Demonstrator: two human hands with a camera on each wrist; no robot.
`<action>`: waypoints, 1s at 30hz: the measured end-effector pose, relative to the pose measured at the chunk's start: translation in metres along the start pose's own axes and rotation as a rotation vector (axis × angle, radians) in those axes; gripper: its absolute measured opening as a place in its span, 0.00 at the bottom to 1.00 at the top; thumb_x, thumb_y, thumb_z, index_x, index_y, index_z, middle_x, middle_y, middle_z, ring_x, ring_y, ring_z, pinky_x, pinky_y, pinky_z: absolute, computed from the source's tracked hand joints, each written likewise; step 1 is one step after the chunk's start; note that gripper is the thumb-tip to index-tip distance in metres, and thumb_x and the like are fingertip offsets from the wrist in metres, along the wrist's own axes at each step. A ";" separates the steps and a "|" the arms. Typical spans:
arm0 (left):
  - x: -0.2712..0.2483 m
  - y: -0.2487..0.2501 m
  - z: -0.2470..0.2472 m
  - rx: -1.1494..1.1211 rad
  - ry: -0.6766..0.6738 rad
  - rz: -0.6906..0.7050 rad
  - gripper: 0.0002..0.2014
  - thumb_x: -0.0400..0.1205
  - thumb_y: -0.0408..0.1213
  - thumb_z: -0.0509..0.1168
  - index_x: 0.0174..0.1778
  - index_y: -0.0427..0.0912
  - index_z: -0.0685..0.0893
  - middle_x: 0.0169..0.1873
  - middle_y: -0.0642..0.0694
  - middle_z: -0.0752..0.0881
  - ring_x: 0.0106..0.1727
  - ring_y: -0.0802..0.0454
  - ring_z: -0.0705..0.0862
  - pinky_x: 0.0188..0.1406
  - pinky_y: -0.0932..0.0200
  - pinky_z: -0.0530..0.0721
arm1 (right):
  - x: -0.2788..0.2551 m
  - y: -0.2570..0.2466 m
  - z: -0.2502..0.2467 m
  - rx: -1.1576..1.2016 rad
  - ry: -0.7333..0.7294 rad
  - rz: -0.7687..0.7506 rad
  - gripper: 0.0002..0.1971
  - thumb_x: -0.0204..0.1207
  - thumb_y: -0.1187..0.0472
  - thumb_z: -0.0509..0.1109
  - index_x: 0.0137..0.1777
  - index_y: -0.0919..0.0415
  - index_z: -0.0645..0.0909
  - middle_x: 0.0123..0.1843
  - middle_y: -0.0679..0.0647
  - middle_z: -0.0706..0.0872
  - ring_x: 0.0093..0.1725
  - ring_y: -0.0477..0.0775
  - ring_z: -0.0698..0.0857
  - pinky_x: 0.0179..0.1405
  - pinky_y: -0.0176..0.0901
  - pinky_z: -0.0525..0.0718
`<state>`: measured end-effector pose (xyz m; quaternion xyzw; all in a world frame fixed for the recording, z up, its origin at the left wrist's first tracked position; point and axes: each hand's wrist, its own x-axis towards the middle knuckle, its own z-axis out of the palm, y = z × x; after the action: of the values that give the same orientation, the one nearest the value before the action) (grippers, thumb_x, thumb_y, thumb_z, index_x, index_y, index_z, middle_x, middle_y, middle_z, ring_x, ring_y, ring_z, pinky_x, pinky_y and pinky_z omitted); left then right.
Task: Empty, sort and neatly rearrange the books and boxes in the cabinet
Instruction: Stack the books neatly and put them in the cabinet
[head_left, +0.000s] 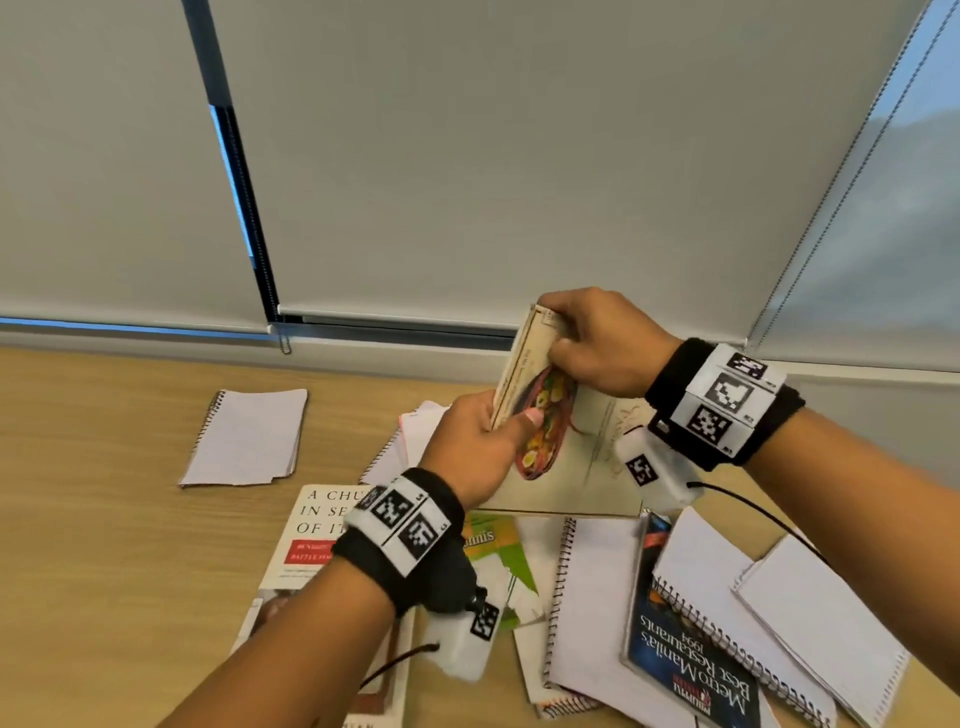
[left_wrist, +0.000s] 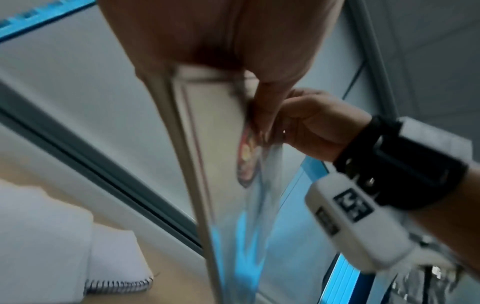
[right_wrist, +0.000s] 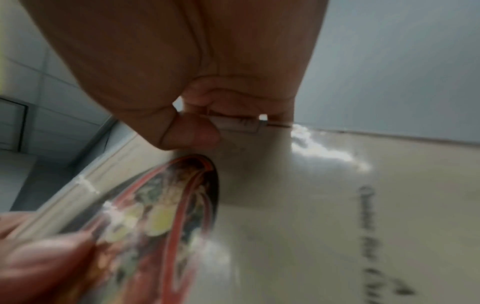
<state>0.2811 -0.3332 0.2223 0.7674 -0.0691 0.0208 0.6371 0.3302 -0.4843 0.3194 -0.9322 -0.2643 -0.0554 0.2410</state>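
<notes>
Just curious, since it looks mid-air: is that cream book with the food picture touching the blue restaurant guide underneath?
Cannot tell. In the head view the cream book is held tilted above the blue guide, but their edges meet in the picture, showing no clear gap.

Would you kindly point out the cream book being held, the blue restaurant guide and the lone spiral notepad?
cream book (head_left: 597, 467), head view, front cover.
blue restaurant guide (head_left: 675, 665), head view, cover.
spiral notepad (head_left: 249, 436), head view, top page.

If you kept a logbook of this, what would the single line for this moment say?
phase: sorting | left hand: grips cream book | right hand: pinches its top edge | book: tilted above desk | notebooks, books: scattered below
</notes>
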 end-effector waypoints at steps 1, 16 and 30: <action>-0.006 -0.002 -0.009 -0.034 0.034 -0.011 0.08 0.82 0.41 0.68 0.54 0.46 0.88 0.49 0.46 0.92 0.52 0.48 0.90 0.60 0.41 0.85 | 0.000 -0.002 0.005 -0.001 0.088 0.007 0.11 0.73 0.66 0.68 0.48 0.47 0.79 0.46 0.44 0.84 0.45 0.43 0.82 0.43 0.38 0.79; -0.114 -0.096 -0.186 -0.844 0.395 -0.276 0.24 0.72 0.30 0.71 0.66 0.37 0.82 0.57 0.38 0.89 0.58 0.39 0.87 0.50 0.44 0.87 | -0.026 -0.110 0.205 1.175 -0.006 0.464 0.16 0.80 0.73 0.65 0.65 0.60 0.76 0.57 0.59 0.90 0.44 0.60 0.90 0.30 0.49 0.88; -0.191 -0.240 -0.350 0.286 0.419 -0.780 0.04 0.77 0.30 0.73 0.45 0.38 0.86 0.45 0.36 0.90 0.43 0.38 0.87 0.47 0.42 0.89 | -0.016 -0.220 0.342 0.716 -0.408 0.577 0.21 0.74 0.67 0.68 0.68 0.58 0.76 0.49 0.48 0.88 0.51 0.55 0.89 0.53 0.54 0.90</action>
<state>0.1432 0.0679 0.0306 0.7953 0.3585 -0.0567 0.4856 0.1934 -0.1643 0.1082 -0.8179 -0.0397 0.2910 0.4948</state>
